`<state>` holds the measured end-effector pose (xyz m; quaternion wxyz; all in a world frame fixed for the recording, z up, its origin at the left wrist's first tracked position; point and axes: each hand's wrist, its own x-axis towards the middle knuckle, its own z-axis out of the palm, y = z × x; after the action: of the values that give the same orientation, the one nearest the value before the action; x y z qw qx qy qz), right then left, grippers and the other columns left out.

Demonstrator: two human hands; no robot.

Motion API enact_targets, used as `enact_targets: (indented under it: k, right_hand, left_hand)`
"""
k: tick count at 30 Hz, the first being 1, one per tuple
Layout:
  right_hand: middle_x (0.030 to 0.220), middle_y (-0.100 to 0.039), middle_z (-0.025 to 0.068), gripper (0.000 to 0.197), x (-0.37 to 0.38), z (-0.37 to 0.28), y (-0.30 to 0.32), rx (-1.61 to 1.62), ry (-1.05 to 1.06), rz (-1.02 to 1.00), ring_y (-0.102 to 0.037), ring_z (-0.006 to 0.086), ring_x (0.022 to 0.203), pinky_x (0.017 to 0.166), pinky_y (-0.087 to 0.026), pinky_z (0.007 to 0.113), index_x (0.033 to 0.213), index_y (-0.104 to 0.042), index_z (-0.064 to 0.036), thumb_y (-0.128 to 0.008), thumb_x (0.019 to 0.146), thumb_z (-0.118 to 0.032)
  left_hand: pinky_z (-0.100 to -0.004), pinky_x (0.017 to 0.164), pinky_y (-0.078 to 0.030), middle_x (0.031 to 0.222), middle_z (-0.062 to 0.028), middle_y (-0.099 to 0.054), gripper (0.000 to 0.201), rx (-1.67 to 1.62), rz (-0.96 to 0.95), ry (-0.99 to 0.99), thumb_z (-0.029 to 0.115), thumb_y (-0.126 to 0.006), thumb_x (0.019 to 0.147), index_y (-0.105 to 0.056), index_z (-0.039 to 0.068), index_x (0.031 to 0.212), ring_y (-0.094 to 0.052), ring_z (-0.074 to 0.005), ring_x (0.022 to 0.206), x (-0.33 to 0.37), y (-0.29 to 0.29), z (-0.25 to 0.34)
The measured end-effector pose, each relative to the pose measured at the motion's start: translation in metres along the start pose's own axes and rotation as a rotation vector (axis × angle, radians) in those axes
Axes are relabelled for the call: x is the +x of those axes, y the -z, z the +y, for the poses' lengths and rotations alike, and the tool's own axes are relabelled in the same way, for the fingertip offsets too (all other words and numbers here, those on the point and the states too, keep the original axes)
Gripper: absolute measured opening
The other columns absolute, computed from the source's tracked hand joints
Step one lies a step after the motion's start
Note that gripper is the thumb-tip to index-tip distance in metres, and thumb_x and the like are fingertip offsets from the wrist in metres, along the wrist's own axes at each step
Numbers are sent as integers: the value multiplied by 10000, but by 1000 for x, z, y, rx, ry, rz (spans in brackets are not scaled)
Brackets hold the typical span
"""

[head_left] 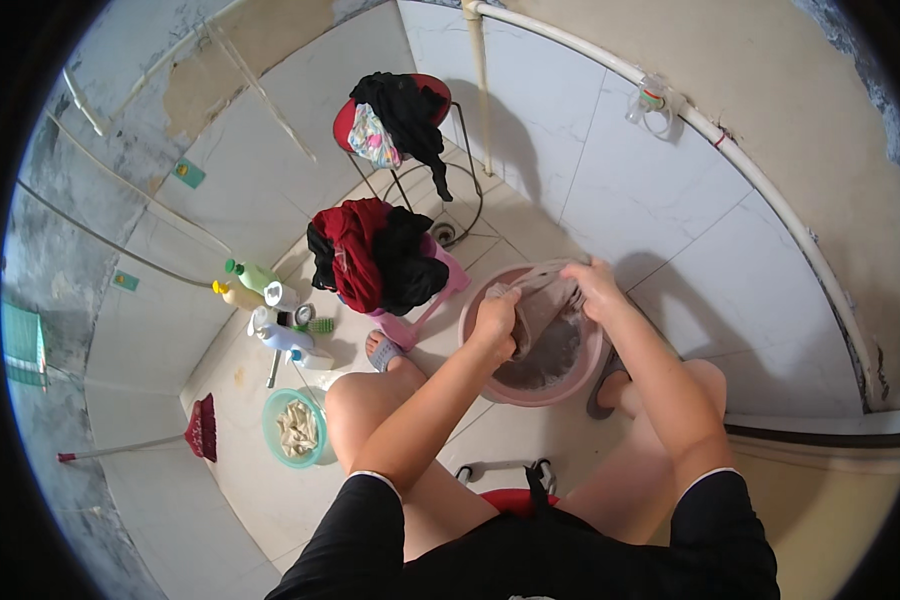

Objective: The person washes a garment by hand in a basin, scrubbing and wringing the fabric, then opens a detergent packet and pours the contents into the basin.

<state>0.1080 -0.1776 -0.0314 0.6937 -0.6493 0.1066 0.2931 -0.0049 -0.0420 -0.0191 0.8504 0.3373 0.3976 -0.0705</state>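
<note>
A pale, wet cloth garment [542, 308] is stretched between my two hands above a pink basin [535, 393]. My left hand [497, 322] is closed around its left part, over the basin's left side. On the other side, my right hand [596, 288] grips the garment's upper right edge by the basin's rim. Greyish, sudsy water [555, 362] fills part of the basin beneath the cloth. What kind of garment it is, I cannot tell.
Red and black clothes [375, 255] are heaped on a pink stool [440, 305]. Behind stands a red stool [343, 127] draped with clothing. Several bottles [258, 277] cluster at the left, near a green basin [273, 440] holding pale cloth. A red broom [202, 428] leans at the wall.
</note>
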Motion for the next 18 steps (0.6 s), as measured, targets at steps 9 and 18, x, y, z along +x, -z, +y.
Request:
enact_targets:
  k: [9,18]
  right_hand:
    - [727,-587,153,279,-106,26,-68,-863,1000,-207,-592,367,674,588,-468,449,783,-518,-37,-682,698,-246]
    - [549,-554,162,282,-31,16,-38,-908,1062,217,-541,366,497,463,-421,453,616,-555,-49,-642,795,-248]
  left_hand:
    - [-474,990,-357,1162,-135,-592,660,-231,-450,244,657,-455,839,-578,64,1103,-517,-262,1136,20,15,-6]
    - [-428,798,-483,931,-84,-619,307,-236,-157,170,341,-377,940,-576,111,898,-598,-227,920,11,-37,-12]
